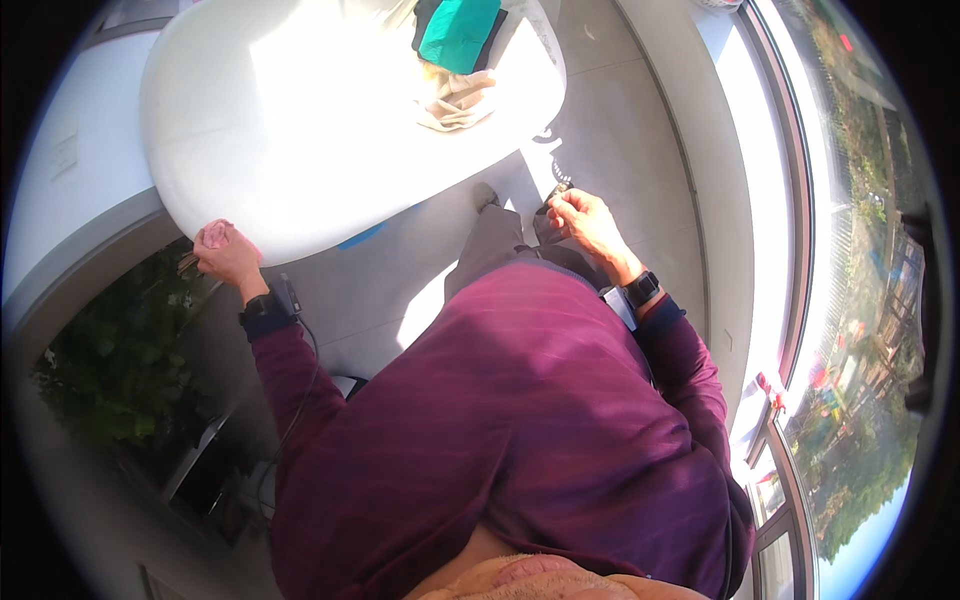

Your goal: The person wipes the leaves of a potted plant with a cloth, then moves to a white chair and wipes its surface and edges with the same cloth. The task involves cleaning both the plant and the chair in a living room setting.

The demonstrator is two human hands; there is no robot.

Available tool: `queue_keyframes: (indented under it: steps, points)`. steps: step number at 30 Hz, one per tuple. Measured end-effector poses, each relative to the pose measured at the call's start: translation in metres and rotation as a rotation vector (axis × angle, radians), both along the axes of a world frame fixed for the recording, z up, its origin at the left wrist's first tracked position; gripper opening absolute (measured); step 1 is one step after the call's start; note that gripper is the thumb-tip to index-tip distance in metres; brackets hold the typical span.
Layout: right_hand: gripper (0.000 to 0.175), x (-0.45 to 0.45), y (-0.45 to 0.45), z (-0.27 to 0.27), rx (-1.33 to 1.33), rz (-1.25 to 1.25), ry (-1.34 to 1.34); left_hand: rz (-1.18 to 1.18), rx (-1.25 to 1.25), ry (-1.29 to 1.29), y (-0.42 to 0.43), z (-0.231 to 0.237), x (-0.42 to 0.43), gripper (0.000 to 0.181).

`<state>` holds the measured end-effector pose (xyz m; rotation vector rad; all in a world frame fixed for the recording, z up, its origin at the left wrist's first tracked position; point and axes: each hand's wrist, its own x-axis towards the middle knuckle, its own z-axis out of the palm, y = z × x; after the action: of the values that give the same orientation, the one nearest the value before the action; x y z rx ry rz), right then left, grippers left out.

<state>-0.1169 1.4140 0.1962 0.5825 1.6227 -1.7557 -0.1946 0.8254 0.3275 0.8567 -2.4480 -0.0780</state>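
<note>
My left hand (225, 259) grips a crumpled pink cloth (218, 233) at the near left edge of a white, round-cornered table (202, 172). Bent fingers and thumb come close together on my right hand (579, 217), held in the air over my legs, to the right of the table. Whether it has something small between the fingertips I cannot tell; the shoe behind them confuses the outline. Towards the table's far right, a folded green cloth (456, 34) lies on a dark one, with a rumpled beige cloth (461, 101) nearer me. Sunlight washes out much of the tabletop.
Something flat and blue (364, 236) shows below the table's near edge. A cable (307, 375) runs past my left arm. Leafy plants (120, 360) stand at the left. Along the right is a window frame (795, 225), and the grey tiled floor (637, 127) lies between.
</note>
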Motion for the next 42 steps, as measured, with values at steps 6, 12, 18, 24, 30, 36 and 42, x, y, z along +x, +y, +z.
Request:
queue_keyframes:
  steps: [6,12,18,24,30,36,42]
  points:
    - [0.02,-0.016,0.014,0.007,-0.115,-0.027,-0.01,0.063,-0.018,0.07,0.005,-0.004,-0.004,0.05]
    - [0.024,-0.026,0.025,0.001,-0.088,-0.023,-0.084,0.067,-0.132,0.093,0.012,-0.006,-0.005,0.045]
    - [0.018,-0.049,0.046,0.0,-0.144,-0.13,-0.074,0.082,-0.193,0.123,0.019,-0.007,-0.009,0.034]
    - [0.021,-0.116,0.101,0.008,-0.043,-0.144,-0.077,0.112,-0.316,0.154,0.043,0.002,-0.025,0.03]
    - [0.024,-0.215,0.147,0.038,0.079,0.027,-0.048,0.38,0.0,0.124,0.068,0.017,-0.055,0.015]
    - [0.025,-0.31,0.151,0.062,0.164,0.145,0.074,0.458,0.039,0.153,0.055,0.013,-0.062,0.019]
    - [0.02,-0.358,0.14,0.067,0.052,0.182,0.023,0.583,0.017,0.057,0.056,0.019,-0.063,0.024]
